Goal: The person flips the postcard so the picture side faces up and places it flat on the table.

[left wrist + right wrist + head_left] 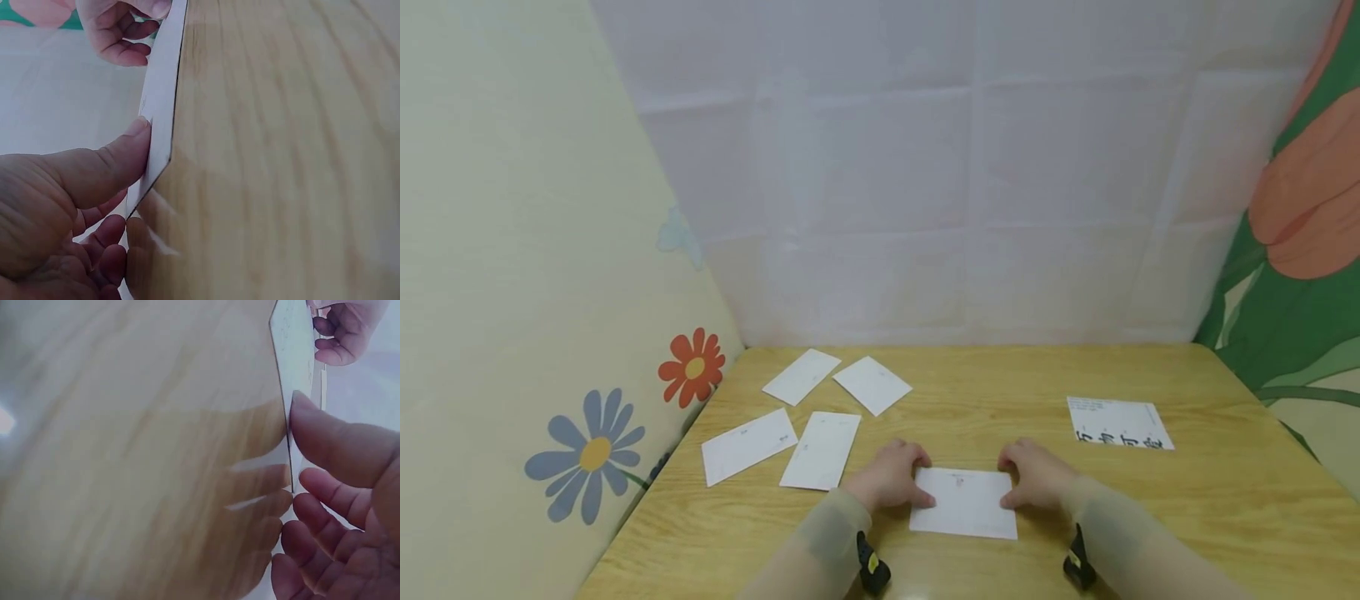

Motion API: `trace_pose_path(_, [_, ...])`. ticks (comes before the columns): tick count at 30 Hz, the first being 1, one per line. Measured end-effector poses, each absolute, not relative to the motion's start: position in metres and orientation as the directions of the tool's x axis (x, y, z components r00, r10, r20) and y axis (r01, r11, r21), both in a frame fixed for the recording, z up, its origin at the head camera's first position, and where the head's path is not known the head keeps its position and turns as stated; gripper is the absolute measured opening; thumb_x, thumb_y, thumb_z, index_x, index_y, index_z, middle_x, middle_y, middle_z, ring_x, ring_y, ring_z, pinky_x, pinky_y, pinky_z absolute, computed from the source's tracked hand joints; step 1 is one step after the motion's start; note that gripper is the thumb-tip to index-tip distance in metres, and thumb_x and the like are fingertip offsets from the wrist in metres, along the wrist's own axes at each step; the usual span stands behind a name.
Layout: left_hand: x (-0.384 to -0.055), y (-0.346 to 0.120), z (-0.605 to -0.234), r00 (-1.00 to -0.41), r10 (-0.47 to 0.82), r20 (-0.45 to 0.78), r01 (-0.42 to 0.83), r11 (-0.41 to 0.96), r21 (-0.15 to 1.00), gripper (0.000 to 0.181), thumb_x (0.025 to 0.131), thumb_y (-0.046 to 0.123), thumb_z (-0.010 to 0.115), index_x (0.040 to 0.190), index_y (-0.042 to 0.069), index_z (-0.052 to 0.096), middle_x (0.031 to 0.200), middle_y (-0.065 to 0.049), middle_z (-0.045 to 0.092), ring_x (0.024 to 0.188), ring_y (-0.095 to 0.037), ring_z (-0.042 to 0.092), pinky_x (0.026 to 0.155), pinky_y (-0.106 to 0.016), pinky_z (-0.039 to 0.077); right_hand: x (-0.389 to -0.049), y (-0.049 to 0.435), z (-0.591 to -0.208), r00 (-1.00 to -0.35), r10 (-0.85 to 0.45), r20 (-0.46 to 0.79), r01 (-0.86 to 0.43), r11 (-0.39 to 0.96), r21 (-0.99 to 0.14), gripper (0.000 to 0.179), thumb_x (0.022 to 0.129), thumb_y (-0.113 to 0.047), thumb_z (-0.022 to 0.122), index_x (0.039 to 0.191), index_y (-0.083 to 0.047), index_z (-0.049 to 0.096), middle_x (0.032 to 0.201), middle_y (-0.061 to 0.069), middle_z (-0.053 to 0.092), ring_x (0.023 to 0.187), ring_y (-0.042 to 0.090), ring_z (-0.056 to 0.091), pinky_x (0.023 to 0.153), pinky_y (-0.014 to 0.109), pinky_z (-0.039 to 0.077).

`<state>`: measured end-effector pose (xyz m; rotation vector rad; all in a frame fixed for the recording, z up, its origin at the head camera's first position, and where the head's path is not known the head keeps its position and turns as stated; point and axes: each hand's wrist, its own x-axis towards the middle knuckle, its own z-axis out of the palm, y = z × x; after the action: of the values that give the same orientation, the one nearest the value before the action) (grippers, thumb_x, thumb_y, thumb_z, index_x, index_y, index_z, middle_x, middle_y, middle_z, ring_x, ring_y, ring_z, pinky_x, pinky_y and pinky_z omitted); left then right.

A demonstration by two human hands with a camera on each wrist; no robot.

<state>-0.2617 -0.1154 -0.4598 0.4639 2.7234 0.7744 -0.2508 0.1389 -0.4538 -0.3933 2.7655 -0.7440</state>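
Note:
A white card (964,508) with a small faint mark near its top edge lies at the near middle of the table, its long side running left to right. My left hand (891,477) pinches its left end, thumb on the upper face and fingers curled at the edge. At the opposite end, my right hand (1037,475) holds the card the same way. The left wrist view shows the card (164,94) low over the wood under the left thumb. In the right wrist view, the right fingertips (290,503) meet their reflections on the shiny tabletop.
Several white cards, one of them a card (820,450) close to my left hand, lie spread over the table's left side. Farther right is a card (1120,423) with large black characters. A white cloth (962,208) hangs behind the wooden table (1225,500).

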Motion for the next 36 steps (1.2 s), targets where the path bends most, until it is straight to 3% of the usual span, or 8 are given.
trace_pose_path(14, [-0.2624,-0.1162,-0.4618,-0.91,0.374,-0.176,0.234,0.817,0.527,0.043,0.069,0.029,0.087,0.1,0.015,0.059,0.102,-0.003,0.05,0.099,-0.026,0.045,0.087,-0.045,0.041,-0.249,0.1364,-0.4498,-0.922,-0.338,-0.187,-0.186,0.814,-0.55,0.037,0.07,-0.014,0.085,0.098,-0.012,0.062,0.101,0.003,0.052,0.095,0.02,0.05,0.092,0.045,0.042])
trace_pose_path(25, [-0.2631,-0.1162,-0.4648,-0.911,0.373,-0.177,0.231,0.815,0.532,0.045,0.07,0.029,0.087,0.103,0.015,0.06,0.103,-0.001,0.052,0.101,-0.026,0.045,0.091,-0.047,0.039,-0.249,0.1362,-0.4511,-0.916,-0.349,-0.198,-0.172,0.789,-0.59,0.037,0.071,-0.009,0.084,0.1,-0.01,0.06,0.095,0.003,0.05,0.089,0.02,0.047,0.085,0.042,0.042])
trace_pose_path(36, [-0.2625,-0.1173,-0.4654,-0.909,0.379,-0.175,0.234,0.811,0.537,0.044,0.071,0.029,0.086,0.104,0.016,0.061,0.106,-0.002,0.053,0.103,-0.027,0.045,0.091,-0.048,0.039,-0.2482,0.1367,-0.4513,-0.919,-0.333,-0.211,-0.153,0.794,-0.588,0.037,0.072,-0.011,0.084,0.1,-0.013,0.06,0.106,0.005,0.05,0.098,0.023,0.049,0.095,0.048,0.04])
